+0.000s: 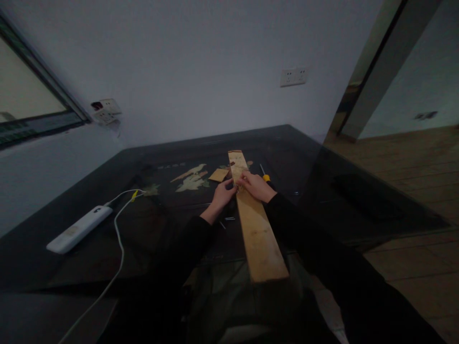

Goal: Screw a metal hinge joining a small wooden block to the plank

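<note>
A long pale wooden plank [258, 229] lies on the dark table [172, 220] and runs from my lap toward the wall. My left hand [223, 194] and my right hand [256, 185] meet on the plank near its far part. Both have the fingers pinched together on something small that I cannot make out. A screwdriver with a yellow handle [265, 175] lies just right of my right hand. A small flat wooden piece [218, 175] lies left of the plank.
A white power strip [79, 229] with a white cable [120, 239] lies at the left of the table. Pale leaf-like shapes [191, 180] show on the tabletop. Wall sockets [294, 76] are on the far wall. Wooden floor [412, 162] lies to the right.
</note>
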`<state>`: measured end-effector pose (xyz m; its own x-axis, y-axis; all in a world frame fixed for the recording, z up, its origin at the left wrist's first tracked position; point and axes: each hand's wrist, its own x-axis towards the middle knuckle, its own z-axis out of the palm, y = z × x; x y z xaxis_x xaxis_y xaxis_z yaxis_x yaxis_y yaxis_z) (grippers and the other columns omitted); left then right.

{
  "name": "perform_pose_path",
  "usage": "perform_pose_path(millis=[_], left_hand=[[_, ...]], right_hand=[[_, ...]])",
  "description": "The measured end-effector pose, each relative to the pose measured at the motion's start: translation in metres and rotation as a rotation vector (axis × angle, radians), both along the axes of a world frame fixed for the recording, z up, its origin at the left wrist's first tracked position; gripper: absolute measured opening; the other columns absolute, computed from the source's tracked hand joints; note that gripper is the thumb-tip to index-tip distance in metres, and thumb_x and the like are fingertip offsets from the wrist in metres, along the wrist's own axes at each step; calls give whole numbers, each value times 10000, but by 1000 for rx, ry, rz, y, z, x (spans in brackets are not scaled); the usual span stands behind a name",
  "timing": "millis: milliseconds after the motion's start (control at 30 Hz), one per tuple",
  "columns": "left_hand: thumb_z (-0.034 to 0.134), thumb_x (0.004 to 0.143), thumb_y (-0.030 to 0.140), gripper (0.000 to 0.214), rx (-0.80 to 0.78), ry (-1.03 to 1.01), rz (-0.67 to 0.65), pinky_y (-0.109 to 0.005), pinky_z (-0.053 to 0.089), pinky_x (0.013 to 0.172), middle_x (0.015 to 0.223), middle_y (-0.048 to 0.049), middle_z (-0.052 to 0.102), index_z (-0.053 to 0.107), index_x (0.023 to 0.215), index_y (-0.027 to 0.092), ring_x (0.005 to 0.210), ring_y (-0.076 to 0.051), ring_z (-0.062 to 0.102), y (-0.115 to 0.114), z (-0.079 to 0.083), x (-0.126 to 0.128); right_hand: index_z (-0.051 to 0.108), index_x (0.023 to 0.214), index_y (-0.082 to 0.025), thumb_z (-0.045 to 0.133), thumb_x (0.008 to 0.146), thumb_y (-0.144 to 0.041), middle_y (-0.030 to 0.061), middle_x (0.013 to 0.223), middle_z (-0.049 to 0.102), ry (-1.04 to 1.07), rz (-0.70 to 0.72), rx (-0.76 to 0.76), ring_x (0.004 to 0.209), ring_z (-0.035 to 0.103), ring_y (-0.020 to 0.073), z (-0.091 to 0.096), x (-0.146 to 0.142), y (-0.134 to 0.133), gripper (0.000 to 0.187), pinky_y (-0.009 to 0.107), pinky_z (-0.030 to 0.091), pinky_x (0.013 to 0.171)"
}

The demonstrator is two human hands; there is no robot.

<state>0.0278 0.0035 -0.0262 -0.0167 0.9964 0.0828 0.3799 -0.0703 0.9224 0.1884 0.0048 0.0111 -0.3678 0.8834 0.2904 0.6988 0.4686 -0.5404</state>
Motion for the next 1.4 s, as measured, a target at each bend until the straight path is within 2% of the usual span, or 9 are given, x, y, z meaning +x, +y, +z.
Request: perform_pose_path(millis=[167, 433, 633, 733, 867, 967, 1100, 1233, 1400], left_hand=[[696, 784, 294, 470, 16, 17, 1, -301, 517, 856, 1130, -118, 713, 655, 1221, 127, 1006, -247, 669, -1, 0, 1], [536, 867, 154, 467, -200, -280, -47, -219, 531, 638, 1004, -93, 729, 556, 1333, 142, 655, -106, 659, -1, 4, 4], [599, 753, 60, 524, -99, -232, -60, -220, 540, 661, 1179, -123, 673, 583, 1274, 117, 756, -124, 667, 1, -2, 2], [581, 769, 50, 496, -89, -263, -48, -216, 540, 634, 1268, -152, 616, 566, 1260, 111, 815, -142, 672, 2, -2, 3], [609, 839, 164, 480, -155, -316, -21, -231, 545, 643, 1158, -153, 659, 504, 1306, 128, 781, -141, 680, 1, 1, 4], [706, 792, 217, 548, -151, -307, -27, -253, 550, 689, 1145, -151, 657, 504, 1295, 137, 781, -141, 682, 0, 1, 3], [746, 740, 175, 597, -131, -259, -24, -273, 551, 721, 1164, -162, 644, 505, 1285, 131, 798, -152, 680, 0, 0, 2], [696, 768, 137, 563, -117, -256, -27, -276, 551, 723, 1180, -179, 634, 492, 1292, 115, 832, -164, 677, -1, 0, 2], [664, 762, 79, 543, -116, -249, -15, -284, 555, 731, 1204, -181, 623, 501, 1279, 115, 844, -165, 678, -4, 3, 4]], right_hand=[[570, 884, -179, 455, 946, -263, 61, 876, 671, -26, 12, -19, 814, 599, 170, -2, -1, -1, 155, 241, 325, 670], [564, 833, -175, 469, 936, -229, 40, 813, 666, 29, 34, -58, 766, 587, 148, 2, 1, -3, 150, 223, 325, 649], [569, 823, -175, 464, 939, -234, 38, 806, 664, 64, 44, -59, 769, 589, 147, 0, 1, -2, 167, 223, 336, 655], [573, 824, -171, 468, 937, -229, 42, 790, 655, 37, 31, -54, 756, 580, 147, 1, 1, -3, 165, 227, 324, 641], [586, 832, -167, 485, 931, -233, 40, 760, 642, 3, 5, -57, 734, 572, 148, 2, -1, -4, 156, 230, 312, 624], [591, 855, -165, 485, 931, -237, 32, 736, 631, 0, 3, -67, 721, 570, 147, 3, -1, -4, 149, 227, 315, 621], [584, 848, -165, 496, 922, -232, 24, 729, 633, 31, 0, -94, 682, 563, 138, 2, 0, -4, 133, 225, 327, 623], [590, 837, -168, 506, 913, -242, 22, 735, 641, 92, -1, -78, 657, 557, 132, -1, 0, -3, 135, 228, 348, 634], [624, 829, -157, 572, 861, -255, 43, 809, 672, 309, -72, 20, 743, 604, 145, -12, -3, 8, 115, 240, 417, 691]])
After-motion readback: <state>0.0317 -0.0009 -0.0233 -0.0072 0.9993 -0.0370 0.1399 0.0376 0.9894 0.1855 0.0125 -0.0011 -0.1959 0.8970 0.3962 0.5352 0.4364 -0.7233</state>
